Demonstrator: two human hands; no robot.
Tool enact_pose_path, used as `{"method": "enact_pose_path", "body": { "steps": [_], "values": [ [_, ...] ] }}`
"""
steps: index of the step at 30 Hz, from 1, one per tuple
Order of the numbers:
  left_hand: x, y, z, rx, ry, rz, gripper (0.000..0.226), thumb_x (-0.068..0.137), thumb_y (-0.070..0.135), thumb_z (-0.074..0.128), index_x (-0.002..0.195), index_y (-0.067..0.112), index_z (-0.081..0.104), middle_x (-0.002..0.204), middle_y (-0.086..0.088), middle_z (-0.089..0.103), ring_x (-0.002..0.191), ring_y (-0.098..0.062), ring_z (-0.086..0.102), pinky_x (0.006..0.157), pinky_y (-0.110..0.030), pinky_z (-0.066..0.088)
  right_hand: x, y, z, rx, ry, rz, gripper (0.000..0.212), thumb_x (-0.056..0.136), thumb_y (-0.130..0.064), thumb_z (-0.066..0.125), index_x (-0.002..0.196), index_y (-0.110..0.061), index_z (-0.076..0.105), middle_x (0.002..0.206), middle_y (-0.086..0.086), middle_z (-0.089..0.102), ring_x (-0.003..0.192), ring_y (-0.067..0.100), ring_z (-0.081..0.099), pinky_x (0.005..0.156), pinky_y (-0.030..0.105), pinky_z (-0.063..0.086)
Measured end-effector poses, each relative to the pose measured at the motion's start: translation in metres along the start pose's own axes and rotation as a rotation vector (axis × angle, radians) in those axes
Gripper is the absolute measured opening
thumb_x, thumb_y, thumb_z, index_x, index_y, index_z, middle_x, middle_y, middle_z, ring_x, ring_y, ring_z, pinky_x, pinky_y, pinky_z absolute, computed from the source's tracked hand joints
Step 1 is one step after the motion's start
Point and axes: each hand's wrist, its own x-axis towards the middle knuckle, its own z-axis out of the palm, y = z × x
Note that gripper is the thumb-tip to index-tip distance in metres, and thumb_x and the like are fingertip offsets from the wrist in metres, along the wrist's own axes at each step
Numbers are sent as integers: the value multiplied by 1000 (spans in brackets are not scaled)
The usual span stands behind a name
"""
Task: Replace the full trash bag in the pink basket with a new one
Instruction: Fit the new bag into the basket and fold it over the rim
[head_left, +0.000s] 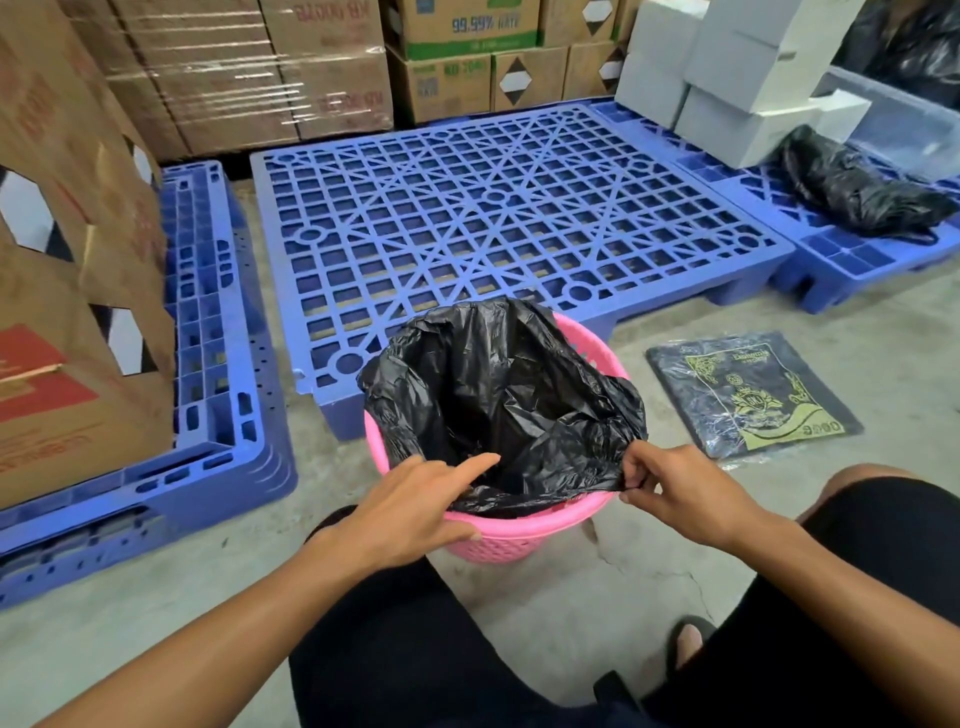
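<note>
Both hands (545, 499) at black bag (498, 395) rim

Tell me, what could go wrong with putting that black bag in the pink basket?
The black bag sits loose and bunched above the pink basket, so its edge could slide down inside. The right hand pinches thin plastic, which might tear if pulled hard. The left hand rests on the rim; pulling sideways could tip the basket.
</note>
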Motion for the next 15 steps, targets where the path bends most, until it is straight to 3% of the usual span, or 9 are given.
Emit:
{"method": "enact_pose_path", "body": {
  "steps": [3,6,8,11,15],
  "values": [
    [-7,3,4,-19,67,30,72,87,42,61,147,32,23,103,-1,65,97,-22,55,95,-30,41,-2,-1,-2,-36,-63,-18,30,78,-19,67,77,-32,40,75,-5,70,71,16,66,66,37,51],
    [-17,3,15,-7,127,74,74,85,33,66,143,31,21,86,-2,67,81,-22,57,82,-33,50,-3,-2,-5,-34,-108,-41,28,78,-17,66,79,-32,42,80,-12,70,73,11,67,69,35,53],
    [-24,-1,26,108,189,137,83,73,28,78,139,21,28,68,4,63,63,-17,58,72,-21,45,-3,-2,-3,-49,-136,-51,29,78,-17,66,79,-32,41,81,-13,71,76,11,68,71,35,54],
    [-31,-6,33,228,247,152,91,61,24,86,136,11,36,59,6,56,54,-14,56,72,-24,34,-1,-5,1,-100,-157,-82,29,79,-19,64,79,-33,37,85,-10,74,80,14,68,70,36,53],
    [-38,-13,43,273,259,165,91,70,24,78,143,10,26,58,7,58,52,-14,54,74,-25,33,-3,-3,5,-143,-173,-113,26,81,-22,57,80,-33,33,85,-3,75,80,22,67,66,35,50]
  ]
}}
